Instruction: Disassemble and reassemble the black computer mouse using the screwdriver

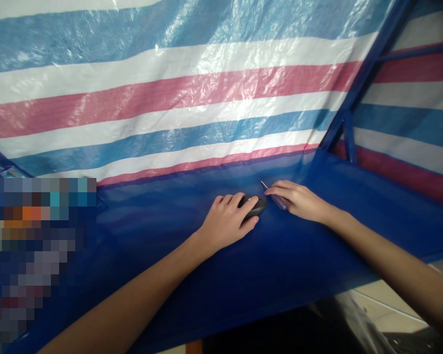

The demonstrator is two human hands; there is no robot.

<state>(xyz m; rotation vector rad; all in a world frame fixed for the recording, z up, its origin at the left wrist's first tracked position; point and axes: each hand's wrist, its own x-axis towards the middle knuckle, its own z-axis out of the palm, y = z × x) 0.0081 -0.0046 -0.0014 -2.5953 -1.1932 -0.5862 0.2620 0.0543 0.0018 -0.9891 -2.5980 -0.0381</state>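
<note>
A dark computer mouse point(259, 208) rests on the blue table surface. My left hand point(227, 219) is wrapped around its left side, with the fingers over the top and the thumb along the near edge. Just to the right, my right hand point(299, 199) grips a slim pen-like tool point(279, 200) with a pointed metal tip and a purplish, see-through body. The tip points up and to the left, close to the mouse but apart from it. Part of the tool is hidden behind my fingers.
The blue table point(151, 305) is backed by a striped plastic sheet point(170, 98). A blue frame post point(354, 93) slants up at the right. Pixelated items point(29, 236) lie at the left. Pale floor with a cable shows at the lower right.
</note>
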